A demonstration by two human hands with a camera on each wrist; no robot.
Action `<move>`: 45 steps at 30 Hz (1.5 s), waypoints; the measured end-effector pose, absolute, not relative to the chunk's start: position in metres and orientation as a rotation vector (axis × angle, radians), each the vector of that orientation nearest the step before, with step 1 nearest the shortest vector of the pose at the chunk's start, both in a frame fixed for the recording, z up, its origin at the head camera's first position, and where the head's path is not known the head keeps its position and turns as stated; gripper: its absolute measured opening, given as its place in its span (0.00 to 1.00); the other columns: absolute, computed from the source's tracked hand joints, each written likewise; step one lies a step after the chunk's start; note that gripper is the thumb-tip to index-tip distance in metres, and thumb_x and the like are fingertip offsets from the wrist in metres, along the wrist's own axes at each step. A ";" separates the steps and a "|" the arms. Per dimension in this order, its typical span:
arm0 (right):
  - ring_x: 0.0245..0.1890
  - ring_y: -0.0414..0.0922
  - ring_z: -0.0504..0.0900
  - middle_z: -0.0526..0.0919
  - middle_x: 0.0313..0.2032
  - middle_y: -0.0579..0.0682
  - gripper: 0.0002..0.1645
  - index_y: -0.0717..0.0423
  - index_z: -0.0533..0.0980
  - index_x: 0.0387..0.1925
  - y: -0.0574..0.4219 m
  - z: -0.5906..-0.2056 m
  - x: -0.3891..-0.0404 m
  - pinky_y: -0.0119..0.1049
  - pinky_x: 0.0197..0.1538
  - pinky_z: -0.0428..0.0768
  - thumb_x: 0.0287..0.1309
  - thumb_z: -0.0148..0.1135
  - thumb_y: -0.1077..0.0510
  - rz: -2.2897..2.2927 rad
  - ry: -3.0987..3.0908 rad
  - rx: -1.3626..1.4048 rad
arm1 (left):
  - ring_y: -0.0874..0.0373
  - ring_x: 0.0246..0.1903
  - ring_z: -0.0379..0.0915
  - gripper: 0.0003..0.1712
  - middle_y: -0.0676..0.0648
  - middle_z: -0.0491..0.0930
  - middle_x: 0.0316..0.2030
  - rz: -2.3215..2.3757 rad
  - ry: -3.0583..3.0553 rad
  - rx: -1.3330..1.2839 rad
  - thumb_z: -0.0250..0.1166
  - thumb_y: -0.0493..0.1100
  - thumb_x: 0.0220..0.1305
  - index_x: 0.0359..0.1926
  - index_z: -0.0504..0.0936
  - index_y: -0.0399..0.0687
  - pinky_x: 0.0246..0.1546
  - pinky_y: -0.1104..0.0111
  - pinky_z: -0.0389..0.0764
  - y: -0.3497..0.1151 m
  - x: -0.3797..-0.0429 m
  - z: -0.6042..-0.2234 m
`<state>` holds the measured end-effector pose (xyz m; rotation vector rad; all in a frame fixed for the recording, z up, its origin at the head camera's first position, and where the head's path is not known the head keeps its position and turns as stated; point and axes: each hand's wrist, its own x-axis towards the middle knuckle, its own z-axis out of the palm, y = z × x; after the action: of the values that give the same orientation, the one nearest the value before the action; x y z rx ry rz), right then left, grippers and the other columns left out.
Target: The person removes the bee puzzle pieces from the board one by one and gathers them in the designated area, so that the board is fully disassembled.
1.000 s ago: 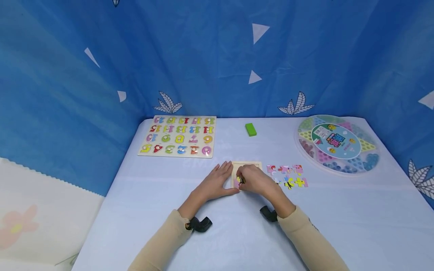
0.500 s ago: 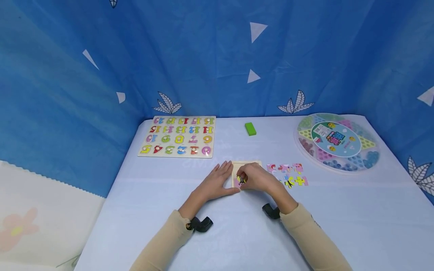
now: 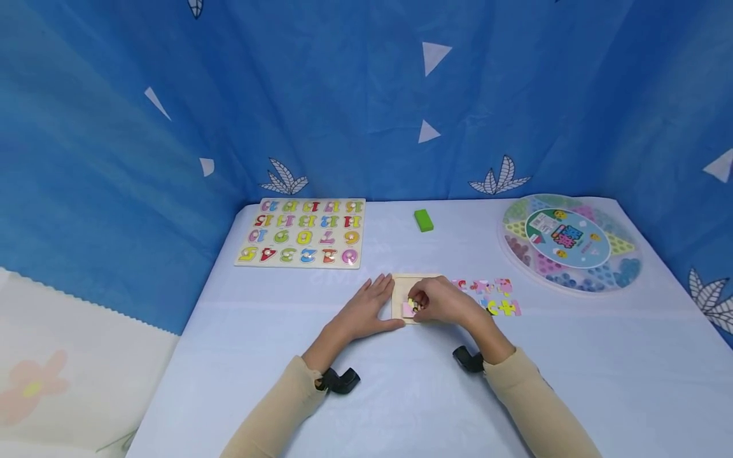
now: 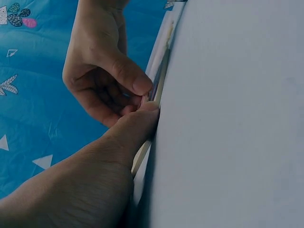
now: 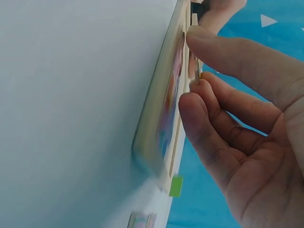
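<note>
A small wooden puzzle tray (image 3: 403, 284) lies on the table in front of me. My left hand (image 3: 366, 313) rests at its left side with fingers extended, the thumb (image 4: 137, 124) at the near edge. Between thumb and fingertips, my right hand (image 3: 446, 301) pinches a thin jigsaw piece (image 3: 408, 310), pink and yellow on its face, over the tray's near part. The right wrist view shows this piece (image 5: 196, 71) edge-on, raised off the tray's surface. Blurred coloured patches (image 5: 168, 114) show along the tray there. The right hand hides the tray's right side in the head view.
Several loose jigsaw pieces (image 3: 507, 308) lie right of the tray, partly behind the right hand. A number puzzle board (image 3: 298, 236) sits at the back left, a green block (image 3: 424, 220) at the back middle. A round plastic bead case (image 3: 569, 245) occupies the back right.
My right hand has shifted slightly right with the jigsaw piece, uncovering more of its pink part. The left hand has stayed in place at the tray.
</note>
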<state>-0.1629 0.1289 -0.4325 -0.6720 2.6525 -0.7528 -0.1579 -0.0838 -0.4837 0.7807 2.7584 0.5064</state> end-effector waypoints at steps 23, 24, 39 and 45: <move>0.30 0.41 0.73 0.79 0.29 0.46 0.20 0.59 0.83 0.41 0.172 -0.429 -0.141 0.30 0.34 0.76 0.42 0.78 0.60 -0.799 2.676 -0.577 | 0.55 0.78 0.36 0.57 0.47 0.44 0.78 0.483 2.761 0.779 0.57 0.72 0.60 0.76 0.47 0.44 0.78 0.59 0.42 -0.086 -0.159 -0.484; 0.30 0.41 0.73 0.79 0.29 0.46 0.20 0.59 0.83 0.41 0.175 -0.429 -0.139 0.29 0.34 0.76 0.42 0.78 0.60 -0.796 2.685 -0.580 | 0.55 0.78 0.36 0.57 0.47 0.44 0.78 0.485 2.761 0.778 0.57 0.72 0.60 0.76 0.47 0.44 0.78 0.59 0.43 -0.086 -0.159 -0.484; 0.31 0.39 0.73 0.79 0.29 0.44 0.21 0.59 0.82 0.40 0.215 -0.432 -0.119 0.28 0.32 0.76 0.42 0.78 0.59 -0.767 2.703 -0.516 | 0.55 0.78 0.36 0.57 0.47 0.45 0.78 0.503 2.760 0.798 0.58 0.72 0.60 0.76 0.48 0.43 0.78 0.58 0.43 -0.085 -0.159 -0.485; 0.30 0.39 0.72 0.78 0.28 0.44 0.20 0.58 0.82 0.39 0.222 -0.436 -0.114 0.27 0.31 0.77 0.42 0.78 0.59 -0.772 2.684 -0.491 | 0.55 0.78 0.36 0.57 0.47 0.45 0.78 0.487 2.768 0.795 0.58 0.72 0.60 0.76 0.48 0.43 0.78 0.58 0.43 -0.085 -0.159 -0.486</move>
<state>-0.1137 0.2219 -0.4364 -0.4909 2.6844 -0.7720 -0.1592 -0.0845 -0.4861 0.7953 2.7679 0.4873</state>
